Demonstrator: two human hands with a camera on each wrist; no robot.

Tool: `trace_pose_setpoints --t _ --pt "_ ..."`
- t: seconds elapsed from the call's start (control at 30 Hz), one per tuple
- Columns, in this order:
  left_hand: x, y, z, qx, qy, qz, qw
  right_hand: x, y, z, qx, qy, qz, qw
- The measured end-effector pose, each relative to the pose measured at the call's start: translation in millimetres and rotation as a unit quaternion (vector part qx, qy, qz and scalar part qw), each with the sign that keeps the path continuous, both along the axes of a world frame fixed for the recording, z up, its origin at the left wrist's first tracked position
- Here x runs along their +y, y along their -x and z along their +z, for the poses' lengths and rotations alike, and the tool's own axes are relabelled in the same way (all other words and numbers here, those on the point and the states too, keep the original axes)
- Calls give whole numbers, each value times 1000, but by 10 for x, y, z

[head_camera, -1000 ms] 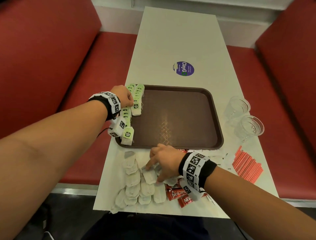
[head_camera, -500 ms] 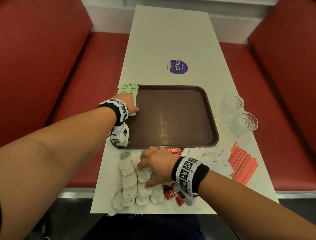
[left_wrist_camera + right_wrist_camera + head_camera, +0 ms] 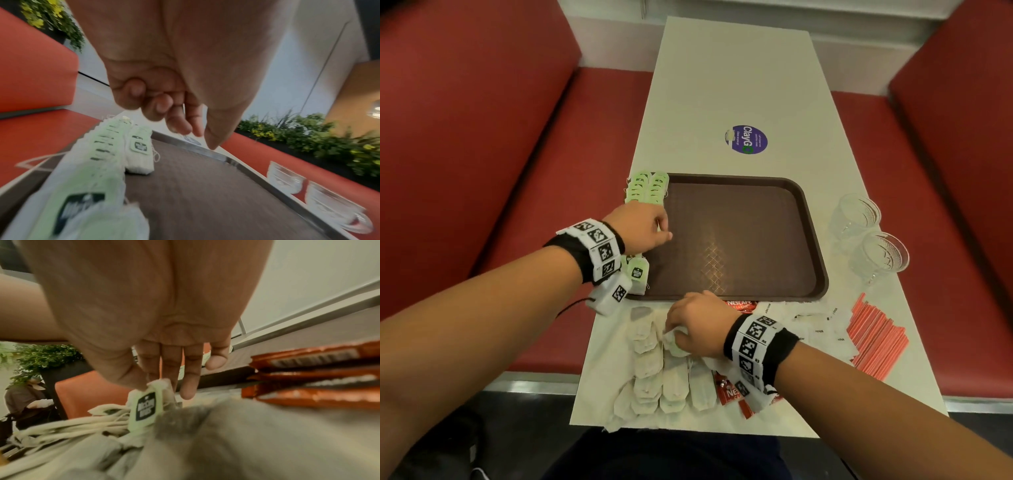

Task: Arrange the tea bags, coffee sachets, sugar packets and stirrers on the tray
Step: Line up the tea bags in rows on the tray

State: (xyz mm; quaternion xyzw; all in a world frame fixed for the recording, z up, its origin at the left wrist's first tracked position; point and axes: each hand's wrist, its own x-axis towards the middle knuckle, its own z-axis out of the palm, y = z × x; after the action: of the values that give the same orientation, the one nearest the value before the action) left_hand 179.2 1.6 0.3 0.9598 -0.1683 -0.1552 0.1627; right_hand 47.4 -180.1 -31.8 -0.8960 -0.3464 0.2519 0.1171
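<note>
White table (image 3: 739, 85) runs between red bench seats (image 3: 482, 137). Brown rectangular plastic tray (image 3: 739, 240) with rounded corners and a textured floor sits mid-table. Left forearm reaches in from the left, left hand (image 3: 640, 226) over the tray's left edge, fingers curled in loosely, index and thumb pointing down; left wrist view shows nothing between them, so it's empty. Green-tagged tea bags (image 3: 649, 188) lie in overlapping rows along the tray's left side; one more (image 3: 638, 275) sits at the near-left corner. Right hand (image 3: 695, 325) is just in front of the tray's near edge over the pile of pale, papery tea bags (image 3: 654, 370) on the table. Right wrist view shows what the head view hides: thumb and forefinger pinch one tea bag (image 3: 152, 400) at its top, its green tag with dark label facing the camera, other fingers straight. Red coffee sachets (image 3: 739, 305), glossy, lie under and beside the right wrist. White sugar packets (image 3: 822, 325) spread to the right, then red stirrers (image 3: 876, 339) fanned out. Two clear patterned cups (image 3: 869, 236) stand right of the tray. Purple round sticker (image 3: 748, 138) lies beyond it.
</note>
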Motion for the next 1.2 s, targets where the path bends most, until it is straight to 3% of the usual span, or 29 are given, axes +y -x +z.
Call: trace_pose_setpoints --t 0.13,0.27,0.4,0.67,0.83,1.07,1.2 --pt "114 409 18 94 -37 -126 987 -3 -53 7 38 -19 -11 999" --pt "211 735 -76 132 -99 -201 965 2 -58 32 68 4 -29 997" --pt "257 957 -179 137 -141 -224 955 23 -99 49 88 19 -37 995" --pt "261 969 -200 108 -146 -232 956 15 -190 -8 35 14 -23 999" --pt "258 869 -49 80 -111 -216 967 -49 -184 67 25 -120 -85 989" --pt "181 682 279 -1 2 -176 984 -59 -259 178 11 -208 -222 953" --pt "109 658 417 -34 69 -167 983 -43 -318 259 21 -245 -234 941"
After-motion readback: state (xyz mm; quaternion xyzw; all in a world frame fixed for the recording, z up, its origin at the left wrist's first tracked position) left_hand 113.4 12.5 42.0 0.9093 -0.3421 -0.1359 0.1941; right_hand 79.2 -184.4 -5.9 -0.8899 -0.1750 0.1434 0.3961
